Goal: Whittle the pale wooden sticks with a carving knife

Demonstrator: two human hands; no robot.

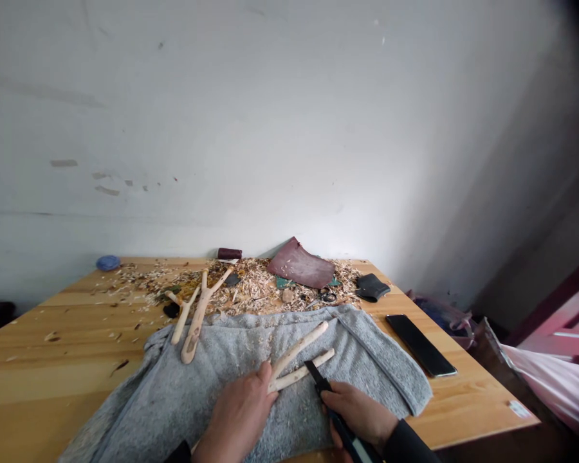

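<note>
A grey towel [270, 379] lies spread on a pine table [62, 347], and two peeled forked sticks [193, 318] rest across its far edge. Just beyond the towel spreads a heap of wood shavings [251, 286], with a maroon leather scrap [300, 263] on top (its corner lifts slightly) and a dark spool [229, 253] behind. A blue lump [108, 262] sits farther left of the towel, near the table's back edge. To the towel's right lie a black pouch [372, 287] and a flat black slab [421, 345], while a pink plastic bag [554, 379] hangs past the table's edge.
</note>
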